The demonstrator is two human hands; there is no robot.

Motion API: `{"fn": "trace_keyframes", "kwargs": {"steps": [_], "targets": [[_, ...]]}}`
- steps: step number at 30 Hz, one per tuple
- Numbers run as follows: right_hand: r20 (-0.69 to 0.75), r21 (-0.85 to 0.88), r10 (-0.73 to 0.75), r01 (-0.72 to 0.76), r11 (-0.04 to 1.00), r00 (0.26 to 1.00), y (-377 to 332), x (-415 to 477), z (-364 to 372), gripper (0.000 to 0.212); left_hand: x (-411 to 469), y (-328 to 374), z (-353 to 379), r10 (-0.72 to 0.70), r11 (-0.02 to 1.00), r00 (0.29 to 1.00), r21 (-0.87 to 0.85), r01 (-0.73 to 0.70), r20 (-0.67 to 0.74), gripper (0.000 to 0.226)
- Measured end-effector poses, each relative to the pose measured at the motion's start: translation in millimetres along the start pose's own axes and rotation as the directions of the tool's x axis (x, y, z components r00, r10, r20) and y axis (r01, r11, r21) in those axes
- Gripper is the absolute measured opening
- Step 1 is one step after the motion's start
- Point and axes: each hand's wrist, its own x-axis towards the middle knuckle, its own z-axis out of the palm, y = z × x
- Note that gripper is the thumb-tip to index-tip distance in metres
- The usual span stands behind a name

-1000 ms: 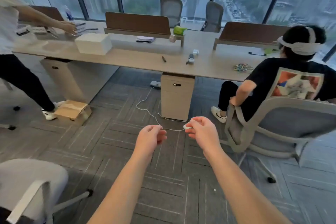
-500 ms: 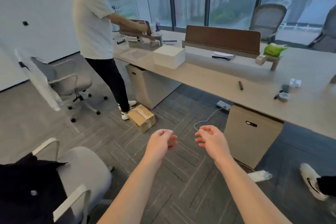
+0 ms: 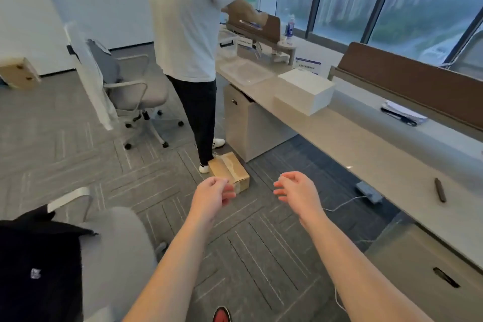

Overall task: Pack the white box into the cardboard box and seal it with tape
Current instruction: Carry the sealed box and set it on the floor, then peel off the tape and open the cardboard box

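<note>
Both hands are held out over the floor, apart from each other, and nothing is gripped in either. The fingers of the left hand [image 3: 213, 195] are loosely curled, and those of the right hand [image 3: 298, 191] are relaxed and pointed toward the left. The cardboard box [image 3: 230, 171] is seen on the floor just beyond the left hand, closed, with a glossy strip of tape along its top; its near corner is overlapped by the left fingers in this view. The white box [image 3: 304, 90] is placed on the tabletop [image 3: 366, 144], well beyond the right hand and to its right. A standing person [image 3: 188, 34] is seen just behind the cardboard box, and a power strip [image 3: 368, 192] lies on the floor right of the right hand.
</note>
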Motion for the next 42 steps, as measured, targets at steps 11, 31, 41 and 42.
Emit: {"fn": "trace_keyframes", "kwargs": {"steps": [11,31,41,42], "targets": [[-0.034,0.027,0.082,-0.081,0.996,0.996,-77.5,222.5,102.0,0.007,256.7,90.6,-23.7,-0.057,0.99,0.998,0.131,0.054,0.02,0.021],[0.071,-0.157,0.307,-0.293,0.943,0.949,-9.2,641.8,239.9,0.015,681.1,81.5,31.5,-0.199,0.924,0.979,0.324,0.202,-0.041,0.016],[-0.064,-0.473,0.502,-0.469,0.746,0.863,251.7,779.1,367.8,0.019,881.8,-161.9,23.4,-0.308,0.859,0.95,0.441,0.26,0.041,0.015],[-0.081,-0.496,0.518,-0.485,0.72,0.852,280.8,789.1,379.5,0.02,899.9,-186.4,23.1,-0.301,0.84,0.952,0.485,0.241,0.048,0.017]]}}
